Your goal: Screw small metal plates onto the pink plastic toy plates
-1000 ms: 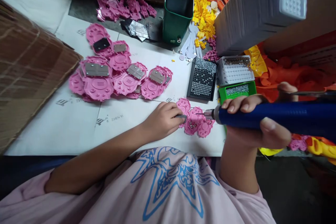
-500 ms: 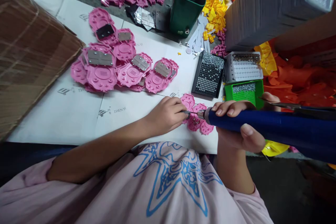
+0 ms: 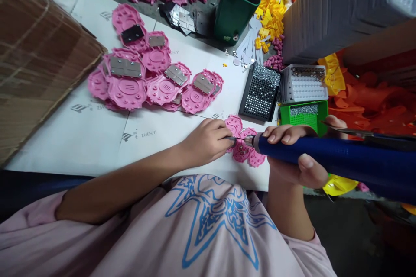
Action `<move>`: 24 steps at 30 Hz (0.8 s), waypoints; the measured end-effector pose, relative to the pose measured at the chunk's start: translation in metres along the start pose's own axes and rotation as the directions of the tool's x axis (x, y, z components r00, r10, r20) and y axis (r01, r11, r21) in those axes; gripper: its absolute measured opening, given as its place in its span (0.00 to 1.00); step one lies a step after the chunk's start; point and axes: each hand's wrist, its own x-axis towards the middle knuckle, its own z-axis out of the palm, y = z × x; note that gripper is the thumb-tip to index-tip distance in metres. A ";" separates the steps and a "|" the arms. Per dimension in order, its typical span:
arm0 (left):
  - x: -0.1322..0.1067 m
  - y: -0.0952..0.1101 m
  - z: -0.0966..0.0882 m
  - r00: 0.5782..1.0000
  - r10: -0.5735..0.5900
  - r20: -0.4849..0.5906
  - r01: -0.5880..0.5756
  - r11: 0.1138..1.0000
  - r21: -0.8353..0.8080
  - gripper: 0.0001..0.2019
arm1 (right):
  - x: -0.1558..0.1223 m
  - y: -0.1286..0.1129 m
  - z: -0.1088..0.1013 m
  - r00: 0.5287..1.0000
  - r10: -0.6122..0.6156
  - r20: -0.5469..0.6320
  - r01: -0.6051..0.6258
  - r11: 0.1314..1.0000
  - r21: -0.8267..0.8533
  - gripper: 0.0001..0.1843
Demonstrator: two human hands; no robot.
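Note:
My right hand (image 3: pixel 297 151) is wrapped round a blue electric screwdriver (image 3: pixel 325 156), which points left. A thin pointed metal tool (image 3: pixel 347 130), perhaps tweezers, lies along the same hand. The screwdriver's bit (image 3: pixel 240 138) reaches the fingertips of my left hand (image 3: pixel 211 140), which pinch a small dark grey piece (image 3: pixel 232 138); its kind is unclear. Below the bit, small pink plastic plates (image 3: pixel 256 159) lie on the white table covering, partly hidden by my hands and the screwdriver.
Larger pink shells (image 3: pixel 126 91) with metal plates are piled left. A black screw tray (image 3: pixel 260 95), a green screw tray (image 3: pixel 303 112) and a white tray (image 3: pixel 308 84) stand right. A cardboard box (image 3: pixel 42 60), a dark green bin (image 3: pixel 237 13) and yellow parts (image 3: pixel 269 4) border the table.
The view has shifted slightly, so the table items appear a little further right. Both hands keep the same hold, with the bit still at the left fingertips.

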 end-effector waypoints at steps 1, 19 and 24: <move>0.000 0.000 0.000 1.000 -0.002 0.004 0.002 1.000 -0.002 0.05 | 0.000 0.000 0.000 1.000 -0.008 -0.002 0.008 1.000 0.019 0.14; 0.000 0.000 0.001 1.000 -0.005 0.002 0.005 1.000 0.007 0.06 | -0.009 -0.002 -0.002 0.994 0.064 -0.088 -0.066 0.998 -0.018 0.14; -0.001 0.000 0.001 1.000 -0.008 0.020 0.008 1.000 0.005 0.05 | -0.011 -0.002 -0.002 0.991 0.087 -0.100 -0.095 0.992 -0.081 0.13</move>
